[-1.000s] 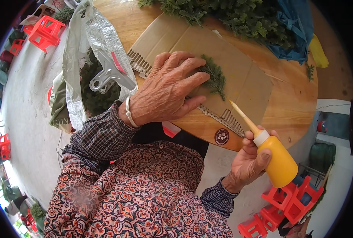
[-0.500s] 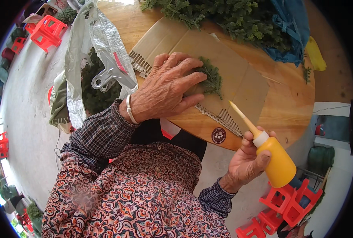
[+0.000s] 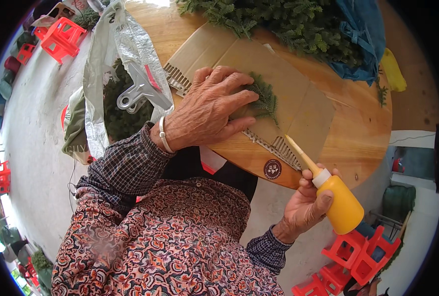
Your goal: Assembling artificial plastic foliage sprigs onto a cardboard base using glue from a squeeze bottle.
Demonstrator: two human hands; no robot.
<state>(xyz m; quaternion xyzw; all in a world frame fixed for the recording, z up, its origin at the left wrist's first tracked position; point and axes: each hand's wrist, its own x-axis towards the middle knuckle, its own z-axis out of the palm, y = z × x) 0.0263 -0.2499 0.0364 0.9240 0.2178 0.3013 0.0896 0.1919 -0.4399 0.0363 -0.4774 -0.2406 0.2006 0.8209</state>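
Note:
My left hand (image 3: 209, 108) lies over a small green fir sprig (image 3: 265, 101) on a flat sheet of cardboard (image 3: 298, 113). Its fingers curl down around the sprig's inner end and hide it, while the needled tip sticks out to the right. In my right hand (image 3: 306, 207) is a yellow squeeze bottle (image 3: 340, 204) with a white collar and a long tapered nozzle. The fingers and thumb wrap its upper part. The bottle tilts, so its nozzle points up and left, with the tip apart from the sprig, near the cardboard.
Fir branches (image 3: 298, 29) are heaped at the table's far side beside a blue plastic bag (image 3: 360, 39). At left, a large metal clip (image 3: 140, 91) grips a silvery sack (image 3: 95, 98) with greenery inside. Red stools (image 3: 345, 246) stand lower right; the wooden table (image 3: 362, 118) has a curved edge.
The yellow bottle has shifted slightly left and its nozzle tip has dropped a little toward me. My left hand and the sprig hold nearly the same place.

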